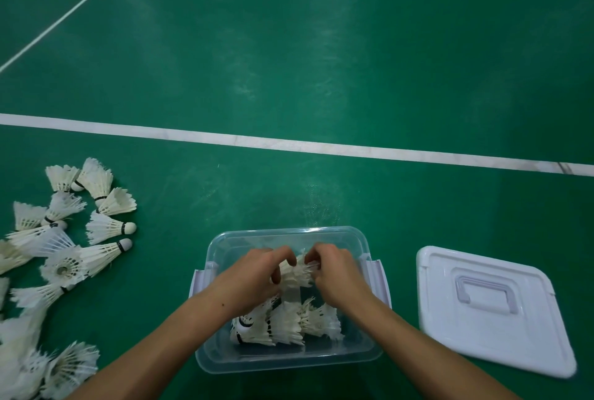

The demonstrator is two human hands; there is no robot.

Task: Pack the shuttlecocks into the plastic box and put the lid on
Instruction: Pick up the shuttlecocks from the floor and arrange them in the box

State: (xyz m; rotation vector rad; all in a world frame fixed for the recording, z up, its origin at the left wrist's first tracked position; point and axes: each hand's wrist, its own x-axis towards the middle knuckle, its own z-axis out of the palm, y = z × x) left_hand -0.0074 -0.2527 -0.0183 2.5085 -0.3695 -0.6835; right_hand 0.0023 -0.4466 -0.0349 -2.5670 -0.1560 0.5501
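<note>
A clear plastic box sits on the green floor at the bottom centre. Both hands are inside it. My left hand and my right hand hold a white feather shuttlecock between them, fingers curled round its two ends. Several more shuttlecocks lie in a row in the near half of the box. The white lid, with a moulded handle, lies flat on the floor to the right of the box.
A loose heap of white shuttlecocks spreads over the floor at the left, from mid-height down to the bottom edge. A white court line crosses the green floor beyond the box.
</note>
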